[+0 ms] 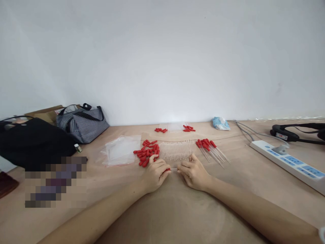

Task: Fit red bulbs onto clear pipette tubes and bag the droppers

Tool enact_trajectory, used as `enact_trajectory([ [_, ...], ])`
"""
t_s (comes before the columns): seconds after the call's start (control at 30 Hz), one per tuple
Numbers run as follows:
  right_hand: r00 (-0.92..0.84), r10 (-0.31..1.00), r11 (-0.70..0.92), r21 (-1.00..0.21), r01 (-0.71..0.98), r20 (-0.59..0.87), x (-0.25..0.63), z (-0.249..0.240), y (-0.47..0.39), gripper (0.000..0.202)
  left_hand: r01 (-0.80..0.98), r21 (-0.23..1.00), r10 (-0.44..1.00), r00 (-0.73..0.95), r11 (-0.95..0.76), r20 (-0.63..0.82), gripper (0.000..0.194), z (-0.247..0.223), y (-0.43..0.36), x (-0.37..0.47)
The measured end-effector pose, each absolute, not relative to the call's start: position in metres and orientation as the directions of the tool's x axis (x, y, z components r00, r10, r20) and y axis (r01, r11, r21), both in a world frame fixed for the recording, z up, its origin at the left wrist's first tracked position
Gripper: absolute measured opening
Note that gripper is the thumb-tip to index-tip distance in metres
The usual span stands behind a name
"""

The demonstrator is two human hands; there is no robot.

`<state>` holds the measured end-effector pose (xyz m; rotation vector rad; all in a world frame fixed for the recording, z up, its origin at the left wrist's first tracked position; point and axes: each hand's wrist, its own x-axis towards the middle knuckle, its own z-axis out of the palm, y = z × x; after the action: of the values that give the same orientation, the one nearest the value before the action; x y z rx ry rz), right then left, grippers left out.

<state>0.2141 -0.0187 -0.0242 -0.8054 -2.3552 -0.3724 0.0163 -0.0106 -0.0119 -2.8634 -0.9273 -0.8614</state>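
Observation:
My left hand (156,172) pinches a red rubber bulb (168,169) between thumb and fingers. In my right hand (192,171) is a thin clear glass dropper tube (174,169), whose bare part spans the gap between my hands and meets the bulb. Just beyond my left hand lies a pile of loose red bulbs (146,153). A row of bare tubes (176,149) is laid side by side in front of both hands. To the right of that row rest several droppers (208,146) with red bulbs on their tubes.
Clear plastic bags (120,151) lie left of the bulbs. More red bulbs (189,128) and tubes sit near the wall. A blue-white packet (221,123), a power strip (291,162) and black straps (294,132) are right. A striped bag (82,123), black bag (38,140) and small bottle (78,148) stand left.

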Motion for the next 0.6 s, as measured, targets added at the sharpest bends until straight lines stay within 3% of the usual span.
enact_trajectory([
  [0.4, -0.628, 0.517, 0.737, 0.070, 0.672, 0.582, 0.213, -0.019, -0.018, 0.019, 0.566, 0.229, 0.601, 0.660, -0.792, 0.451, 0.016, -0.008, -0.011, 0.017],
  [0.53, -0.635, 0.533, 0.708, 0.116, 0.696, 0.559, 0.218, -0.015, -0.020, 0.017, 0.607, 0.205, 0.615, 0.608, -0.768, 0.503, 0.013, -0.010, -0.009, 0.012],
  [0.6, -0.587, 0.566, 0.662, 0.105, 0.742, 0.578, 0.223, -0.017, -0.019, 0.018, 0.667, 0.173, 0.628, 0.537, -0.725, 0.563, 0.020, -0.011, -0.007, 0.008],
])
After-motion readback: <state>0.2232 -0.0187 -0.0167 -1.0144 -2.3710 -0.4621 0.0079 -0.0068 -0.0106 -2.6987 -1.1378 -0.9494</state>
